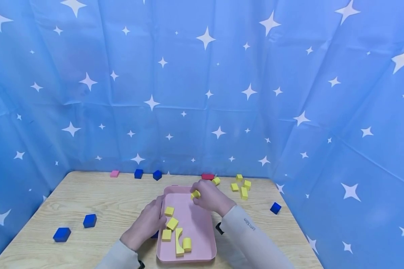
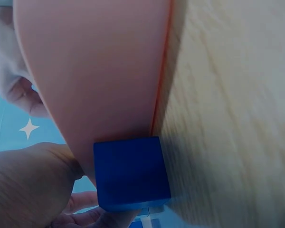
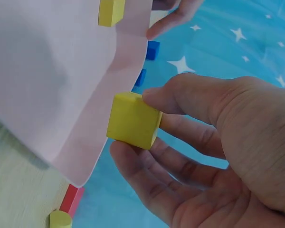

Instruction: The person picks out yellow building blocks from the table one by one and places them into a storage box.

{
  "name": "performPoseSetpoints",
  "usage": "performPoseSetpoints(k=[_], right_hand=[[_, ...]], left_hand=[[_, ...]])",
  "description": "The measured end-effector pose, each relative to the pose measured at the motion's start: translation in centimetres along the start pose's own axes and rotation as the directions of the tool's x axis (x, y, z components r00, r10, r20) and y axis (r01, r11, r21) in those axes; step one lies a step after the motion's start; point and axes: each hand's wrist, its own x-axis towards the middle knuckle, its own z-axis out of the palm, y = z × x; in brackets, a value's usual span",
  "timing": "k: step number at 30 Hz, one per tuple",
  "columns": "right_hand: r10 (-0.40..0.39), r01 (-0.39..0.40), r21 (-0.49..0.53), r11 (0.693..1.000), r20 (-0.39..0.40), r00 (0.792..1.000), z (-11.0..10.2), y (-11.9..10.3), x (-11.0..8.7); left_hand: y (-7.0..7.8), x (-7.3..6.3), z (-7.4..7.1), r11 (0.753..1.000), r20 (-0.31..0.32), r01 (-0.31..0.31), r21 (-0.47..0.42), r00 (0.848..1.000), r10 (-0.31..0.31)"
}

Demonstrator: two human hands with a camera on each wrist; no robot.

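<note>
A pink tray (image 1: 196,224) holds several yellow blocks, among them an arch-shaped block (image 1: 178,243) and a cylinder (image 1: 187,244). My left hand (image 1: 148,224) grips its left rim, the thumb at the edge. Beside the tray's outer wall, close to that hand, is a blue cube (image 2: 130,173), mostly hidden in the head view. Over the tray's far right part my right hand (image 1: 208,196) pinches a yellow cube (image 3: 134,121) between thumb and fingertips.
Right of the tray lie several yellow blocks (image 1: 244,193) and a blue cube (image 1: 275,208). A red block (image 1: 207,176) and a yellow cylinder (image 1: 216,181) sit near the back edge. Farther left are a pink block (image 1: 114,173) and blue cubes (image 1: 89,220). A starry blue curtain (image 1: 188,82) hangs behind.
</note>
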Motion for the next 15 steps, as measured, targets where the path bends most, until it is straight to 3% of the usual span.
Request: performPoseSetpoints(k=[15], right_hand=[[0.008,-0.006,-0.027,1.0,0.09,0.996,0.5,-0.9,2.8]], left_hand=[[-0.1,0.1,0.1,1.0,0.0,-0.007,0.014,1.0,0.007]])
